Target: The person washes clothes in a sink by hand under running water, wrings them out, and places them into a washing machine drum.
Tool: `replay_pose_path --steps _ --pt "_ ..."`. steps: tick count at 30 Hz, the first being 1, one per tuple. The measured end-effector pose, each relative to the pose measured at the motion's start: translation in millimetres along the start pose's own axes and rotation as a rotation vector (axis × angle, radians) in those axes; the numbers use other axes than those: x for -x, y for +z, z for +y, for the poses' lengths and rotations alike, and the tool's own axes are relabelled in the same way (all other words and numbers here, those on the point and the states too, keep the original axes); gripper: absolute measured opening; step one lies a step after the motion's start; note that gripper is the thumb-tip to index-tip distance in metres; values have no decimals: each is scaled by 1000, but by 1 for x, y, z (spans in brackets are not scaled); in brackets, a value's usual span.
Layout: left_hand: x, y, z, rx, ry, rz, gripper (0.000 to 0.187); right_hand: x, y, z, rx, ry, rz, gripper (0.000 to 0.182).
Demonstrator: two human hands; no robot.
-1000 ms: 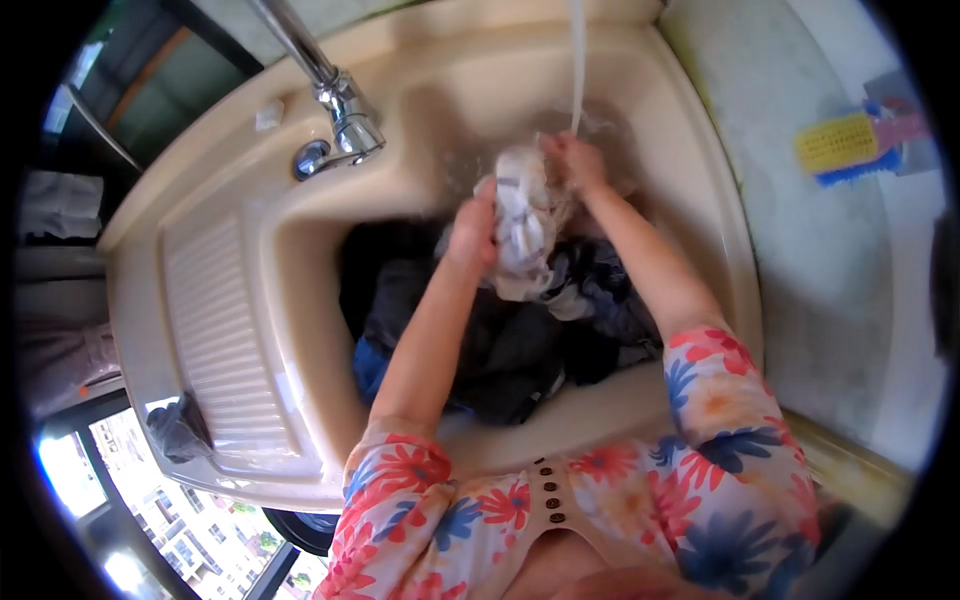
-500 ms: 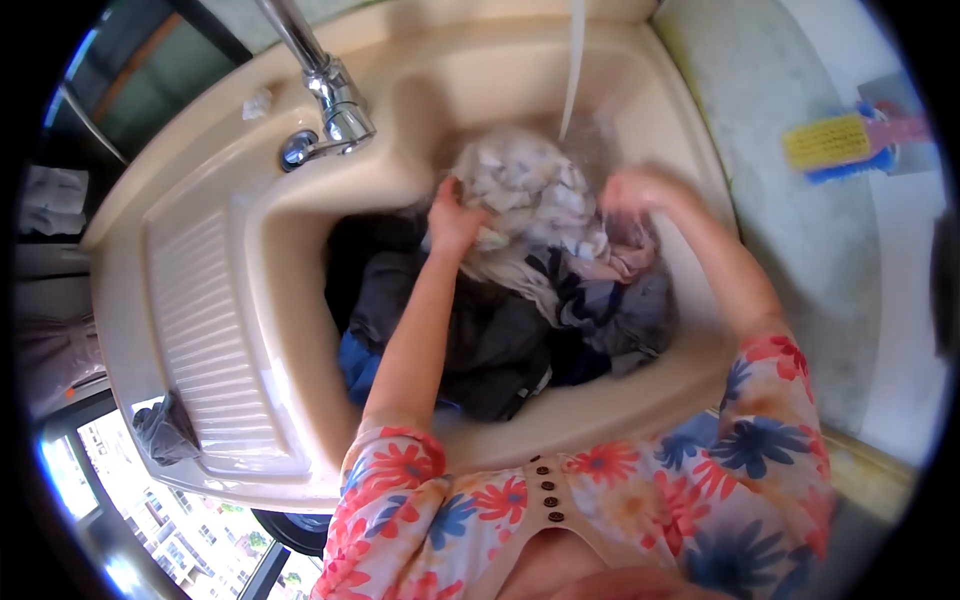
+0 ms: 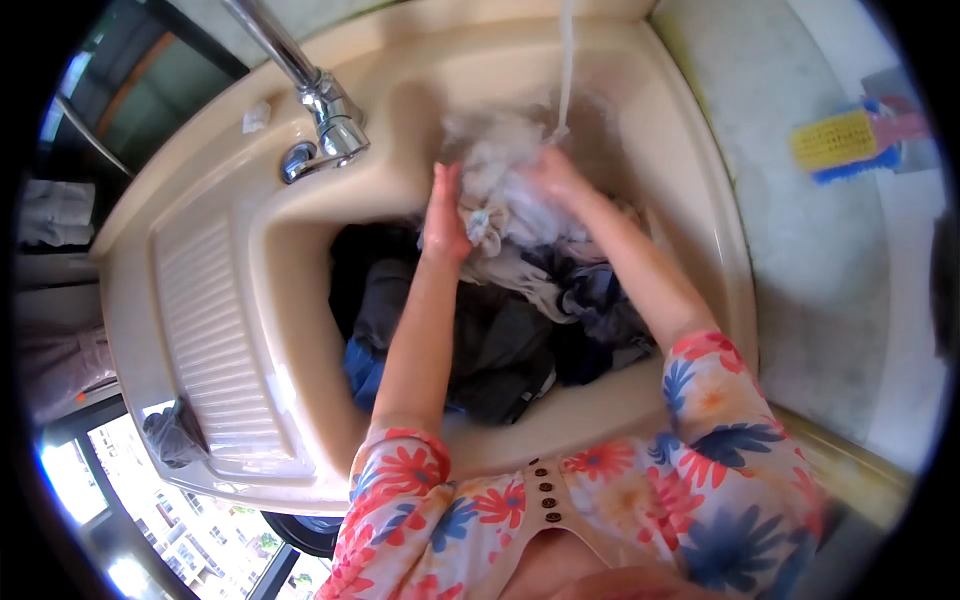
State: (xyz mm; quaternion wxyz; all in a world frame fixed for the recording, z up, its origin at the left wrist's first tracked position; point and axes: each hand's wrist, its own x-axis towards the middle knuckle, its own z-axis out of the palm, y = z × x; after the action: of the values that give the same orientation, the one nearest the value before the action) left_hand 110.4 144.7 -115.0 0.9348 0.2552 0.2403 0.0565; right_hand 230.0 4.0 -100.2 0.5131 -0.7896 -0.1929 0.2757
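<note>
Wet white cloth [image 3: 505, 185] lies bunched in the upper part of the sink basin, blurred by motion. Against its left side is my left hand [image 3: 446, 218], upright, fingers stretched and thumb apart. My right hand [image 3: 558, 182] is on the cloth's right side, its fingers smeared by motion. A thin stream of water [image 3: 566, 75] falls just above my right hand. Below the white cloth, dark garments [image 3: 495, 345] fill the lower basin, with a blue piece [image 3: 362, 372] at their left edge and a navy striped piece [image 3: 590, 290] at their right.
A chrome faucet [image 3: 335, 120] stands at the sink's upper left. Left of the basin is a ribbed washboard [image 3: 218, 335] with a small grey cloth [image 3: 175, 434] at its lower corner. A yellow and blue brush [image 3: 840, 142] lies on the right ledge.
My right hand has moved left from the basin's right side onto the white cloth. My left hand has straightened beside the cloth, which has shifted and bunched leftward.
</note>
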Motion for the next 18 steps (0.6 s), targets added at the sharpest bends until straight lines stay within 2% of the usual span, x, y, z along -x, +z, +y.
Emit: replay_pose_path --steps 1,2,3,5,6,7,8,9,11,12,14,15,16,17,18 --pt "5 8 4 87 -91 -43 54 17 19 -14 161 -177 -57 30" --pt "7 10 2 178 -62 -54 58 39 38 -27 273 -428 75 26" --pt "-8 -19 -10 206 -26 -169 52 61 55 -37 386 -670 207 22" --pt "-22 -56 -46 185 12 -142 44 86 79 -55 591 -750 179 21" --pt "-21 -68 -64 178 31 -122 39 67 85 -30 570 -829 251 14" --pt "-18 -71 -74 170 56 -108 35 32 88 10 472 -641 227 13" --pt "-5 -49 -68 32 -20 72 32 0 83 38 377 -463 205 12" --pt "11 -28 -57 -105 -97 256 30 -8 72 39 491 -349 185 15" --pt "5 -29 -48 -153 -104 247 28 -20 50 27 722 -131 146 22" --pt "-1 -27 -50 -161 -110 240 27 5 52 -2 663 -62 187 22" --pt "-42 -85 -79 -188 84 16 26 55 68 -34 546 -383 216 22" --pt "-46 -90 -78 -93 105 -75 26 69 75 -42 520 -555 248 22" --pt "-31 -67 -67 -79 49 -30 27 62 73 -32 527 -502 273 23" --pt "-10 -31 -48 -156 -80 153 28 45 69 -14 527 -445 299 24" --pt "11 -1 -27 -214 -173 253 28 25 58 -3 527 -398 328 25"
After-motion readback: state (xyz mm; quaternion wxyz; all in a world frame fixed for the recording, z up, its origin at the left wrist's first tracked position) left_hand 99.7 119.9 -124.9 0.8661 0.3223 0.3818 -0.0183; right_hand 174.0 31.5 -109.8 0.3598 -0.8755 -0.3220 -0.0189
